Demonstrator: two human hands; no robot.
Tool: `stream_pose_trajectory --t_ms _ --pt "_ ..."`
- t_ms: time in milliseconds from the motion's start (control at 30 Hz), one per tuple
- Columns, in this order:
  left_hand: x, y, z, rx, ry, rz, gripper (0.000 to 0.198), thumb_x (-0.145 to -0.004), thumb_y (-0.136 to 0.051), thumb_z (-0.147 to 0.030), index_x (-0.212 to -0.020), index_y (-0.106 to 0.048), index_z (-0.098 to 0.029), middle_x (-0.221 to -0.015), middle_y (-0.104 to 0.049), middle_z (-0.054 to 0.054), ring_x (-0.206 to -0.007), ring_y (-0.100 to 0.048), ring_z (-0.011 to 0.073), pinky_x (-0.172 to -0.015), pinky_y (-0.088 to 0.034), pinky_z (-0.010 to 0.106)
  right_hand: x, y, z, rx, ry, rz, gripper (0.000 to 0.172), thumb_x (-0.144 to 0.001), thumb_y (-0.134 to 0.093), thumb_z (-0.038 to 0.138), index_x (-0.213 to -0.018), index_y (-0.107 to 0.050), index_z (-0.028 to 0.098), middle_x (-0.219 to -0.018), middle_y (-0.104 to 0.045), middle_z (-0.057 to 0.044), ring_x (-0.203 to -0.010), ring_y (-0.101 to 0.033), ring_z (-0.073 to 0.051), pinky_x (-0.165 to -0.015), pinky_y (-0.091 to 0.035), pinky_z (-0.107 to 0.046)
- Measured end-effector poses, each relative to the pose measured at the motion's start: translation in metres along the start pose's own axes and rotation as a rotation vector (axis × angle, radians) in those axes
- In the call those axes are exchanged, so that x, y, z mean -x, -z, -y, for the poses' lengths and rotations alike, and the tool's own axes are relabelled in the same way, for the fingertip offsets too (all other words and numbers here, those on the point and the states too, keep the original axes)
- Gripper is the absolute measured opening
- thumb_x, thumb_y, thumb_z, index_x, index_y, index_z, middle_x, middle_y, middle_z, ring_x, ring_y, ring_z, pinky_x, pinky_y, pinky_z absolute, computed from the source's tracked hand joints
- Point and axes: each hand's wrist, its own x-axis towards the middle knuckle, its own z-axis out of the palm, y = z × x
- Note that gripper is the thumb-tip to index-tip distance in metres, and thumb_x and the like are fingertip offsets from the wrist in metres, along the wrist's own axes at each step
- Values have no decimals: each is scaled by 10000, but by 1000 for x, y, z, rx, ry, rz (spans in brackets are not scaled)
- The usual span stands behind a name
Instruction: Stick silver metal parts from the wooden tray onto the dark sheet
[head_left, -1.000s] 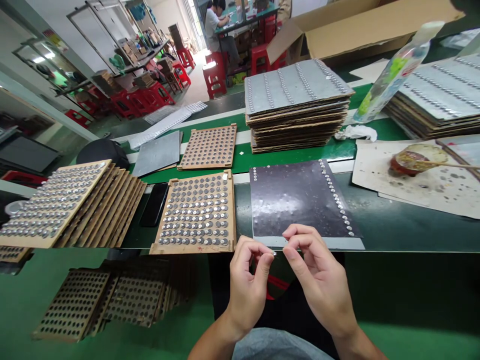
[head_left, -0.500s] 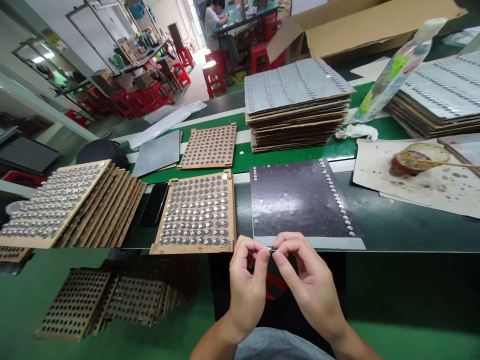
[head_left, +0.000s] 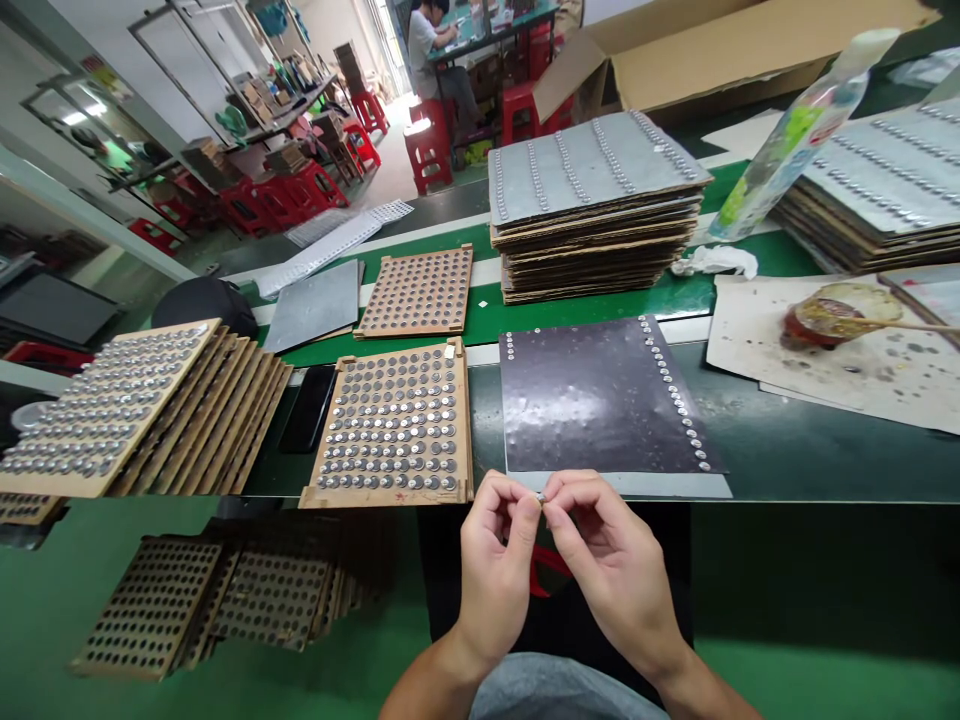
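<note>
Silver and tiny, a metal piece [head_left: 541,497] sits pinched between the fingertips of your left hand [head_left: 495,565] and right hand [head_left: 615,565]. Both hands are drawn narrow and meet just off the front edge of the counter [head_left: 825,475]; the piece is too small to show its exact shape. Just ahead of them lies a black sheet [head_left: 600,395], with metal discs in rows down its left and right edges. To your left, a wooden tray [head_left: 394,425] full of discs sits beside a phone [head_left: 306,408]. Farther on, stacked boards [head_left: 592,180] carry rows of discs. At right, a jar [head_left: 840,315] with a stick across it rests on stained paper [head_left: 862,385].
</note>
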Motion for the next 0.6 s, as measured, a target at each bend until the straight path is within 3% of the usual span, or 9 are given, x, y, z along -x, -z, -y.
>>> stream_pose_trajectory --t_ms 133,267,333,467,600 --pt "2 0 1 15 21 9 379 -956 -630 -512 -772 -597 -183 -727 -560 -12 -677 -542 116 -656 -470 208 2 0 -2 -31 33 -26 102 -931 -642 188 -838 -655 229 -850 -686 -40 -756 -677 -164 -660 -573 -248" --pt "1 1 4 59 54 57 345 -971 -623 -473 -792 -600 -180 -740 -557 -11 -691 -532 117 -671 -466 213 -3 2 0 -175 -60 -18 81 -955 -643 275 -891 -661 229 -903 -706 -47 -743 -688 -157 -666 -593 -252" --pt "0 2 5 72 59 70 327 -974 -626 -456 -801 -599 -179 -750 -557 -10 -704 -530 118 -683 -464 214 -8 3 2 -205 -89 -11 101 -949 -660 329 -964 -674 230 -973 -717 -66 -833 -709 -180 -725 -608 -280" --pt "0 3 5 75 56 56 316 -978 -627 -438 -800 -596 -179 -761 -556 -8 -720 -532 121 -696 -462 217 -10 4 5 -66 -21 11 131 -943 -666 318 -849 -685 229 -1025 -704 -84 -953 -690 -212 -832 -589 -329" --pt "0 6 4 70 47 44 324 -977 -624 -449 -795 -589 -183 -742 -541 -12 -690 -516 120 -664 -454 216 -6 3 5 9 20 -6 142 -951 -649 290 -825 -676 231 -1001 -699 -85 -896 -682 -213 -782 -584 -327"
